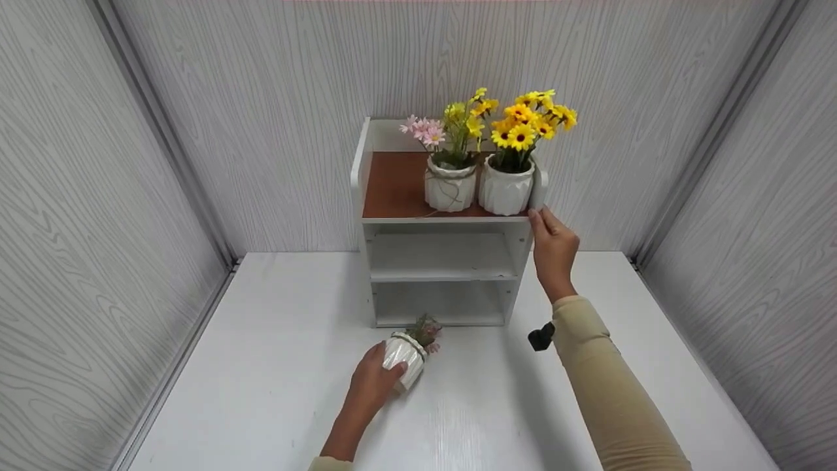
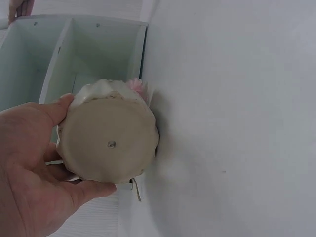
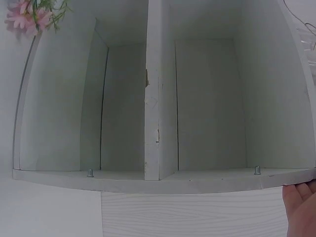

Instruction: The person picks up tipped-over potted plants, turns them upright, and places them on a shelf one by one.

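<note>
My left hand (image 1: 376, 379) grips a white ribbed flowerpot (image 1: 404, 358) with small pink flowers (image 1: 428, 330), tilted toward the shelf unit. In the left wrist view, fingers and thumb curve round the pot (image 2: 108, 138), its beige underside facing the camera. The white shelf unit (image 1: 446, 220) stands at the back of the table. At its upper right front corner, my right hand (image 1: 556, 248) holds the side panel's edge between thumb and fingers. In the right wrist view, that panel (image 3: 197, 183) runs across below two bare compartments.
On the brown top board (image 1: 392, 186) stand a pot with pink and yellow flowers (image 1: 451, 186) and a pot of yellow flowers (image 1: 507, 186), side by side at the right. A small black object (image 1: 541, 337) shows at the right sleeve. White wood-grain walls (image 1: 301, 131) enclose the table (image 1: 261, 366).
</note>
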`<action>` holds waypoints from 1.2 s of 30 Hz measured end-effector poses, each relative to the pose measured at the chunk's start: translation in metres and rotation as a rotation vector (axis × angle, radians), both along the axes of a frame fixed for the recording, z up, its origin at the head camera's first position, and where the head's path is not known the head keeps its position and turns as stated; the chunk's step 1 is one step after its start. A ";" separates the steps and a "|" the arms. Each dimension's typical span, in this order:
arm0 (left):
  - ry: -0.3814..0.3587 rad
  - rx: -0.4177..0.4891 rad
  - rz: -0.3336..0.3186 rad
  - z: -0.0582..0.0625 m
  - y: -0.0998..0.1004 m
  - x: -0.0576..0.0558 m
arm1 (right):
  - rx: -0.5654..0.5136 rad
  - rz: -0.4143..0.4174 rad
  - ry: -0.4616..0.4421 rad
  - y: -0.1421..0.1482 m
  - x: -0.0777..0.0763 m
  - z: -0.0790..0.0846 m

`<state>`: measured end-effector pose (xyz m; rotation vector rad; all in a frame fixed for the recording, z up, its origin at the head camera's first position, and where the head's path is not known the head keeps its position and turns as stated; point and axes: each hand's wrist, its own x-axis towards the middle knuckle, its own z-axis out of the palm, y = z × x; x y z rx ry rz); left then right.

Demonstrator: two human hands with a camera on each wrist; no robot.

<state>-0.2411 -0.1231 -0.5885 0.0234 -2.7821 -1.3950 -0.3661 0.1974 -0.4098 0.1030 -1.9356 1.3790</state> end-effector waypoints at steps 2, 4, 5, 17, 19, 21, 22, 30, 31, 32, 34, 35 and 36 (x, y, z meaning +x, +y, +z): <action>-0.018 0.024 0.008 -0.002 -0.003 0.002 | 0.002 -0.005 0.000 -0.001 0.000 0.000; -0.032 0.055 0.008 -0.004 -0.005 0.005 | -0.008 -0.003 -0.002 -0.001 0.000 0.000; -0.034 0.066 0.004 -0.005 -0.007 0.006 | -0.015 -0.001 -0.003 -0.001 0.000 0.000; -0.054 0.128 -0.039 -0.014 -0.031 0.026 | -0.014 0.023 -0.019 -0.004 -0.001 0.000; -0.077 0.124 -0.045 -0.013 -0.033 0.028 | -0.019 0.030 -0.017 -0.002 -0.001 0.001; -0.110 0.126 -0.045 -0.012 -0.033 0.028 | -0.026 0.035 -0.015 -0.001 -0.001 0.000; -0.121 0.127 -0.044 -0.011 -0.034 0.029 | -0.029 0.037 -0.018 -0.001 -0.001 0.000; -0.163 0.108 0.011 -0.011 -0.039 0.034 | 0.013 0.024 -0.024 -0.003 0.000 -0.002; -0.156 0.106 0.014 -0.011 -0.039 0.035 | 0.016 0.019 -0.023 -0.003 0.001 -0.002; -0.152 0.113 0.020 -0.013 -0.038 0.036 | 0.016 0.015 -0.023 -0.003 0.001 -0.001; -0.138 0.126 0.036 -0.016 -0.036 0.036 | 0.016 0.007 -0.020 -0.002 0.001 0.000; -0.127 0.129 0.042 -0.017 -0.034 0.037 | 0.014 0.003 -0.019 -0.002 0.000 0.001; -0.114 0.137 0.051 -0.018 -0.033 0.037 | 0.012 0.001 -0.015 -0.001 0.000 0.002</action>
